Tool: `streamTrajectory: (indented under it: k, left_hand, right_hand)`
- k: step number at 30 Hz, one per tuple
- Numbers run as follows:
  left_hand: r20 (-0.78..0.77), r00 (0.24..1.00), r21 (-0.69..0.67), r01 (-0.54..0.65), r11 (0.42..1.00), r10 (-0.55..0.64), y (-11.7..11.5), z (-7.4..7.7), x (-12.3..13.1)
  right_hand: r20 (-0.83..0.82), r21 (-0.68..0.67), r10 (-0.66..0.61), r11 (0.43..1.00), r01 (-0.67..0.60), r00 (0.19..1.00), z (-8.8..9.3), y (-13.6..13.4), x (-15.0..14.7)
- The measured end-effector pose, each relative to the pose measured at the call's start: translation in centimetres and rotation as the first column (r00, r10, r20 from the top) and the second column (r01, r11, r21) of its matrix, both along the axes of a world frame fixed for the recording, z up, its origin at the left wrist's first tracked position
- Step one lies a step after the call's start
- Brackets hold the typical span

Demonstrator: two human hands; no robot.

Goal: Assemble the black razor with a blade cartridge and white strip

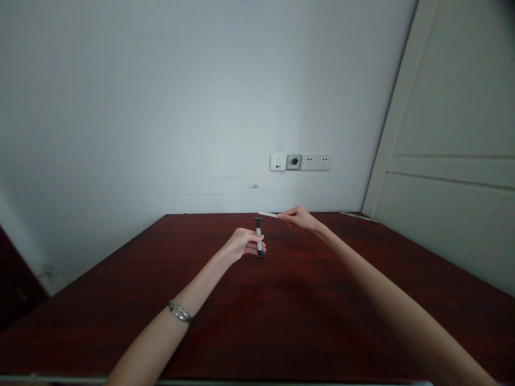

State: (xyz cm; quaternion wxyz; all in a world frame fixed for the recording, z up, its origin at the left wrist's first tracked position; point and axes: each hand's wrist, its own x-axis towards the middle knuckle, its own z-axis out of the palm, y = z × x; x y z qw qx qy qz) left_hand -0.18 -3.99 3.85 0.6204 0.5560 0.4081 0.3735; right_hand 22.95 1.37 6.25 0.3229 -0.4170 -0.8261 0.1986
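Observation:
In the head view, my left hand [245, 242] is closed around a small upright device with a white handle and black ends [259, 239]. Its dark top piece spreads sideways like a small bracket, and its lower end is close to the tabletop; whether it touches I cannot tell. My right hand [296, 216], a little farther away and to the right, pinches a thin white strip [267, 214]. The strip points left, its free tip just above the device's top. Contact between the two cannot be made out. A silver bracelet [179, 311] circles my left wrist.
Both arms reach over a dark red wooden table [257, 321]. Behind it stands a white wall [201, 107] with a row of sockets [316, 162] and a black plug [295, 161]. A pale panelled door [454, 134] borders the right side. A flat printed strip [358, 216] lies at the back right edge.

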Motion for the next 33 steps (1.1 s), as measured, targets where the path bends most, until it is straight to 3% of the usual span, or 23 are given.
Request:
streamTrajectory:
  k: [2,7,13,17,25,33]
  left_hand:
    - [-0.006,1.0,-0.002,-0.006,1.0,0.006,-0.1,0.1,0.1]
    - [-0.019,1.0,0.004,-0.001,1.0,0.001,0.2,-0.1,-0.1]
    - [-0.022,0.999,0.097,-0.037,0.995,0.039,1.0,-0.7,-0.4]
    - [-0.056,0.994,0.177,-0.084,0.981,0.095,1.5,-0.6,-0.2]
    - [-0.058,0.986,0.283,-0.136,0.949,0.158,2.1,-0.8,0.6]
    - [0.039,0.985,0.346,-0.174,0.922,0.171,3.1,-2.8,1.1]
  right_hand:
    - [0.015,-0.014,0.014,1.0,-0.014,1.0,-0.1,0.2,0.1]
    - [-0.044,0.048,-0.118,0.992,0.12,0.992,-0.3,0.7,0.6]
    - [-0.112,-0.196,-0.037,0.98,0.014,0.993,-0.3,-0.3,1.0]
    - [-0.207,-0.26,-0.028,0.965,-0.028,0.978,-0.7,-1.0,1.0]
    - [-0.366,-0.299,-0.143,0.954,0.03,0.919,-3.4,-1.3,0.7]
    - [-0.298,-0.3,-0.206,0.947,0.113,0.932,-5.8,-1.8,0.1]
